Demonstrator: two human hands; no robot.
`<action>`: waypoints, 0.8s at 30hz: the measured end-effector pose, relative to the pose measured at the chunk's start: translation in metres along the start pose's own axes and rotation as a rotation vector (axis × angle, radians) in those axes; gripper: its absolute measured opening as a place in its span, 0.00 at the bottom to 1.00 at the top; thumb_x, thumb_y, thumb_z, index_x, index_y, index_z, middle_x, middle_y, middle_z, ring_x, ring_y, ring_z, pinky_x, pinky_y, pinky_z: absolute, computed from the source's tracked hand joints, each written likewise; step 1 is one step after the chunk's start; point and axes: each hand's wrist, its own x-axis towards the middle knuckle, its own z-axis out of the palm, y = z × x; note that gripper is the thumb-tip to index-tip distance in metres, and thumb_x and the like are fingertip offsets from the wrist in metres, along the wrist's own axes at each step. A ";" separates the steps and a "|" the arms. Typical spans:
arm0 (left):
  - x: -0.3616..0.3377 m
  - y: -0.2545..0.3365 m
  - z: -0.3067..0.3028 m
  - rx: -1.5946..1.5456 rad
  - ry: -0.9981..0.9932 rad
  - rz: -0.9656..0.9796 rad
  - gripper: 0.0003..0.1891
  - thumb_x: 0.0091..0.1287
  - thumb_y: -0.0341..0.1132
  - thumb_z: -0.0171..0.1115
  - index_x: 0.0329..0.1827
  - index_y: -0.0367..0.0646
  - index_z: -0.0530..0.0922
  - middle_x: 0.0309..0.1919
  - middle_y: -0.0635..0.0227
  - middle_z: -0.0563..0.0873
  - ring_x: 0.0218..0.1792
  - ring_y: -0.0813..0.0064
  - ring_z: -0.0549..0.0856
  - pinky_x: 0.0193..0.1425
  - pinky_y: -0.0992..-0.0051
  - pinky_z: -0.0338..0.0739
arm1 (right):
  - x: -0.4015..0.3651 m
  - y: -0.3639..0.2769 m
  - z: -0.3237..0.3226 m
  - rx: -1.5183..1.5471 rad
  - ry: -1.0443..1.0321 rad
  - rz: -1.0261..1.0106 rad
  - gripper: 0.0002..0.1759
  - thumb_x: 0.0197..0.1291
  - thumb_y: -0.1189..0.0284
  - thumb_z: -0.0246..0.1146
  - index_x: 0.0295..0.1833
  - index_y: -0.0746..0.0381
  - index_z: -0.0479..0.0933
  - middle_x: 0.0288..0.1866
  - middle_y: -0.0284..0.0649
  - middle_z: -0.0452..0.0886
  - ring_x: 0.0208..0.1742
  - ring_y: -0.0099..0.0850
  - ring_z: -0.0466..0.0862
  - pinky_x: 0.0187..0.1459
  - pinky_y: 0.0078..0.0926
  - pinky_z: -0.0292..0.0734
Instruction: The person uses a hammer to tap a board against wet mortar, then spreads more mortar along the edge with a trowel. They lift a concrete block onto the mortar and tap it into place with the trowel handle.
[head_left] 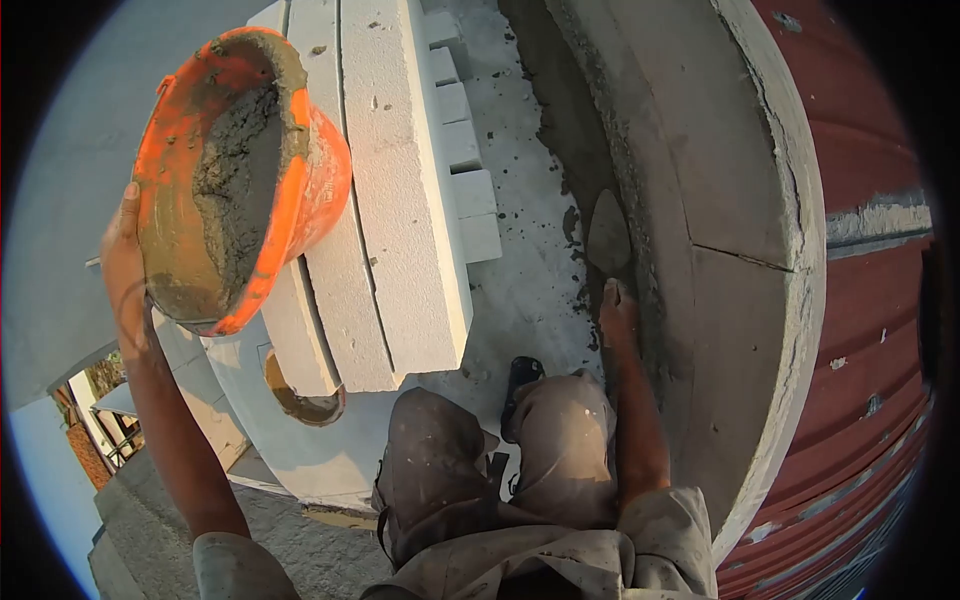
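While the left hand (123,262) grips a mortar-filled orange plastic bucket (312,185), tilted open-side inward,
the right hand (617,312) clasps a flat metal trowel (608,237) against the grey concrete wall (740,180).

Item: one person, seen from above.
- Wearing a pale khaki shirt (560,570), its short sleeves ending near the elbows and its cloth showing grey dust.
- Wearing matching khaki trousers (440,470), creasing and carrying cement smears.
- Wearing a dark sandal (520,380).
- Left hand (125,255) and right hand (617,310) going bare.
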 end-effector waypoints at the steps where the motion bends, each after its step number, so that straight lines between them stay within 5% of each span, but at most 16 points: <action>1: 0.002 -0.004 -0.002 0.002 0.020 0.012 0.28 0.75 0.54 0.57 0.58 0.34 0.81 0.47 0.63 0.87 0.44 0.77 0.84 0.51 0.77 0.77 | 0.014 0.000 0.010 0.045 -0.017 0.032 0.24 0.72 0.57 0.55 0.63 0.63 0.76 0.32 0.42 0.79 0.27 0.33 0.79 0.28 0.34 0.74; 4: 0.011 -0.018 -0.006 -0.040 0.043 0.032 0.29 0.73 0.54 0.59 0.58 0.33 0.81 0.47 0.61 0.87 0.46 0.75 0.85 0.52 0.77 0.77 | 0.047 -0.076 0.012 0.223 -0.068 0.162 0.25 0.73 0.55 0.53 0.63 0.63 0.76 0.24 0.33 0.72 0.16 0.23 0.72 0.17 0.27 0.69; 6: 0.013 -0.021 -0.009 -0.132 0.002 0.042 0.29 0.71 0.54 0.61 0.58 0.32 0.81 0.48 0.59 0.87 0.47 0.74 0.85 0.52 0.77 0.78 | 0.090 -0.112 0.021 0.218 -0.102 0.120 0.26 0.73 0.54 0.52 0.65 0.62 0.75 0.24 0.34 0.73 0.18 0.25 0.74 0.18 0.28 0.71; 12: 0.036 -0.033 -0.020 -0.101 0.016 0.121 0.31 0.68 0.54 0.65 0.57 0.31 0.82 0.50 0.57 0.87 0.49 0.72 0.85 0.54 0.75 0.77 | 0.185 -0.193 0.028 0.131 -0.212 0.089 0.20 0.70 0.57 0.48 0.41 0.64 0.72 0.23 0.41 0.73 0.17 0.32 0.72 0.17 0.34 0.65; 16: 0.052 -0.040 -0.027 -0.082 -0.004 0.168 0.31 0.67 0.56 0.65 0.56 0.31 0.82 0.50 0.57 0.87 0.48 0.72 0.86 0.54 0.75 0.77 | 0.145 -0.168 0.006 0.040 -0.279 0.197 0.21 0.70 0.55 0.48 0.38 0.63 0.70 0.23 0.41 0.72 0.16 0.32 0.69 0.17 0.34 0.61; 24: 0.080 -0.051 -0.036 -0.029 -0.089 0.179 0.34 0.66 0.59 0.66 0.58 0.32 0.82 0.50 0.59 0.87 0.47 0.73 0.86 0.53 0.76 0.77 | 0.025 -0.066 -0.029 0.027 -0.206 0.248 0.23 0.72 0.54 0.49 0.53 0.64 0.73 0.22 0.39 0.72 0.17 0.31 0.72 0.17 0.36 0.63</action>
